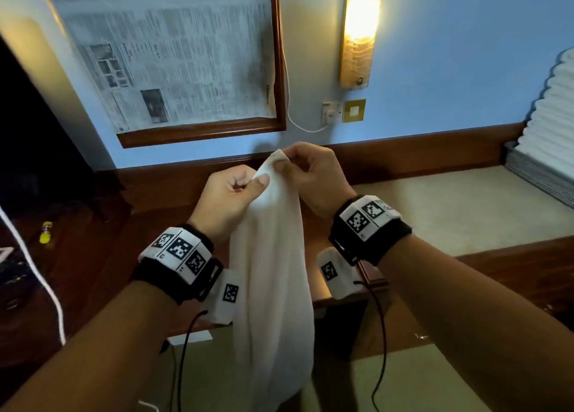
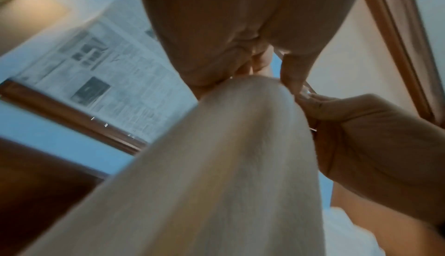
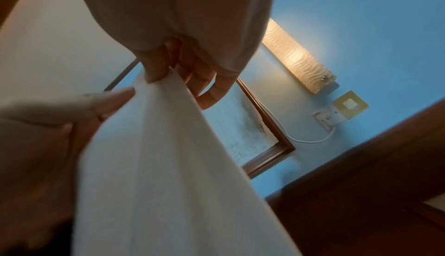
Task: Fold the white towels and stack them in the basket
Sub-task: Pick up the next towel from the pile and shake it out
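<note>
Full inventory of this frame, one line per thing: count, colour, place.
towel: 1, white, hanging in the air from both hands
folded stack: 1, white, far right edge
frame: 1, brown wood, on the wall, covered with newspaper
lamp: 1, lit amber, on the wall right of the frame
socket: 1, white, below the lamp, white cable plugged in
switch: 1, gold plate, right of the socket
small bottle: 1, yellow, on the dark wood at left
wall: blue
wrist bands: 2, black with white marker tags, one per wrist
left hand: pinches the towel's top edge
right hand: pinches the towel's top corner
</note>
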### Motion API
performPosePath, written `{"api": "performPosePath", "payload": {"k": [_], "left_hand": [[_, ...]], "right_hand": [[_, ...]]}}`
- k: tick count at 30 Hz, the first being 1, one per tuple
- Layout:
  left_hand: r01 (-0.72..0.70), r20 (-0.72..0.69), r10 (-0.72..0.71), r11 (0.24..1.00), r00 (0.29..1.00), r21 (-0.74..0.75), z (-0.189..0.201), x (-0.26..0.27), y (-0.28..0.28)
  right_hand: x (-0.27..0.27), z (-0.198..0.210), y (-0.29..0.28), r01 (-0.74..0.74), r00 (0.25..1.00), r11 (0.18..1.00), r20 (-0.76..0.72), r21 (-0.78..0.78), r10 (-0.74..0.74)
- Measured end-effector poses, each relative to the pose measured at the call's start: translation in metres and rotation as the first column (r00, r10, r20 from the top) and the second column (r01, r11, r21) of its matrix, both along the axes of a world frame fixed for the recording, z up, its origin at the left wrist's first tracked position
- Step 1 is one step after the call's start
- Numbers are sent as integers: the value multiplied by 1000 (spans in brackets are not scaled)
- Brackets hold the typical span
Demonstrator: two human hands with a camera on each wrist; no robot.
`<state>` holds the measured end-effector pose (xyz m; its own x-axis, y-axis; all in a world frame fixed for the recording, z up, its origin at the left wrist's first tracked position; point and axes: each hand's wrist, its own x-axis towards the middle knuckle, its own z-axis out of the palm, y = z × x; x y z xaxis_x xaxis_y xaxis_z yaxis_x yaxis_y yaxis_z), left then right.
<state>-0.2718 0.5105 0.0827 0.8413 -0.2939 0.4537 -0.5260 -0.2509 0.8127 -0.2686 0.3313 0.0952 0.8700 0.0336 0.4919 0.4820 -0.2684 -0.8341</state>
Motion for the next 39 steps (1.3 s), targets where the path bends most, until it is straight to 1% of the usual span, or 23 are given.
{"api": "performPosePath", "payload": {"k": [2, 6, 8, 10, 12, 14, 16, 18, 19, 20, 22, 23, 24, 25, 26, 27, 28, 29, 31, 33, 35, 37, 39], "left_hand": [[5, -57, -12, 993, 998, -119, -5, 1, -6], [-26, -137, -4, 976, 991, -216, -33, 3, -22], [-64, -200, 12, 965, 980, -254, -57, 9, -30], [-76, -292, 1, 967, 957, -245, -84, 13, -42], [-42, -376, -35, 980, 926, -194, -107, 13, -56], [-32, -425, -39, 987, 904, -160, -119, 20, -67], [-85, -386, 38, 991, 922, -105, -122, 34, -74], [-158, -272, 138, 986, 952, -52, -113, 49, -80], [-181, -212, 168, 983, 963, -43, -105, 57, -84], [-194, -186, 185, 981, 965, -30, -96, 63, -89], [-188, -176, 187, 982, 966, 14, -76, 75, -101], [-169, -159, 175, 984, 972, 50, -66, 79, -107], [-150, -134, 161, 985, 978, 88, -57, 83, -113], [-120, -97, 132, 986, 986, 119, -49, 86, -118], [-95, -61, 105, 984, 993, 150, -40, 87, -123], [-78, -23, 83, 982, 996, 174, -32, 87, -126], [-73, 12, 72, 980, 997, 187, -25, 86, -128], [-72, 42, 66, 983, 997, 170, -18, 84, -128], [-66, 31, 64, 996, 997, 61, -12, 80, -120], [-53, -56, 52, 998, 997, -15, -15, 74, -104], [-9, -149, 5, 1000, 989, -24, -28, 63, -84], [6, -248, -21, 998, 969, -61, -45, 50, -65], [-59, -296, 36, 996, 954, -70, -62, 45, -47]], "right_hand": [[11, 22, -4, 19, 998, 1000, 67, 15, -20], [36, 55, -26, 64, 983, 998, 170, 1, -63], [47, 65, -40, 90, 977, 996, 198, -21, -84], [58, 70, -55, 114, 970, 993, 219, -42, -103], [67, 72, -71, 128, 965, 990, 235, -52, -112], [75, 70, -88, 156, 961, 984, 243, -83, -131], [83, 65, -108, 178, 963, 973, 227, -147, -142], [89, 57, -127, 176, 974, 958, 178, -224, -138], [90, 52, -135, 158, 982, 950, 145, -269, -122], [90, 48, -141, 130, 988, 938, 116, -322, -98], [83, 41, -146, 25, 999, 895, 38, -445, -9], [80, 36, -146, -63, 998, 862, -27, -502, 56], [75, 31, -144, -150, 989, 808, -89, -570, 121], [72, 23, -142, -211, 978, 736, -137, -644, 161], [70, 15, -139, -239, 971, 667, -158, -706, 181], [70, 6, -137, -243, 969, 626, -163, -741, 183], [70, -1, -136, -227, 973, 614, -149, -756, 177], [72, -7, -136, -190, 981, 632, -113, -752, 160], [76, -6, -134, -112, 993, 701, -50, -704, 108], [79, 6, -128, -61, 997, 778, 0, -626, 77], [82, 20, -119, -24, 997, 855, 53, -518, 59], [84, 34, -107, 14, 993, 897, 110, -441, 38], [85, 45, -95, 33, 991, 925, 135, -380, 20]]}}
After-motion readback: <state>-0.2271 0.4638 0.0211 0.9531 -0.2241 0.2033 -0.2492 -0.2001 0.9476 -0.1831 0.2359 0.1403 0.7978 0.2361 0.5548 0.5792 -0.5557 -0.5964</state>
